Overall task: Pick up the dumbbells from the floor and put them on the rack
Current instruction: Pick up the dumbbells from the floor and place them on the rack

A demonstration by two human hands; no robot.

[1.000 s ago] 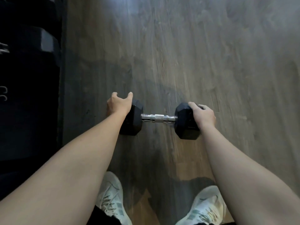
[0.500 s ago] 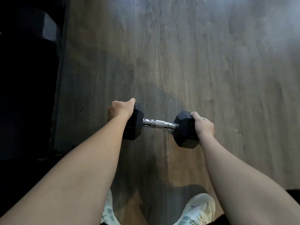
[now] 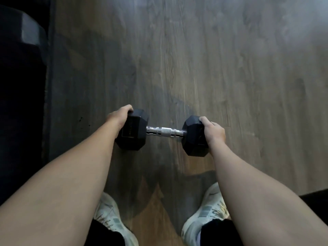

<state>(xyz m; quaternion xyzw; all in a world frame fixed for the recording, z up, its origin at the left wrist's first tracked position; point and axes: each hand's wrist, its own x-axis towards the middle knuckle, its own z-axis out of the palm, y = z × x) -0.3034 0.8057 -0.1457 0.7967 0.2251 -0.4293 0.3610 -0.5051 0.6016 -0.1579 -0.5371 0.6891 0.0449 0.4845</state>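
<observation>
A black hex dumbbell (image 3: 164, 133) with a chrome knurled handle lies crosswise in front of me, above the wooden floor. My left hand (image 3: 118, 116) is clamped over the outer face of its left head. My right hand (image 3: 213, 132) grips the outer side of its right head, fingers curled over the top edge. Both arms reach down from the bottom corners. Whether the dumbbell touches the floor or hangs just above it cannot be told.
The wooden floor (image 3: 213, 68) stretches ahead and to the right. A dark rack area (image 3: 21, 86) with a dark hex weight (image 3: 28, 32) on it fills the left edge. My two white shoes (image 3: 113, 221) stand below the dumbbell.
My left hand's fingers have closed from spread to wrapped on the left head. The dumbbell has tilted slightly, right end lower in the picture, with both hands on it. My shoes are back in view.
</observation>
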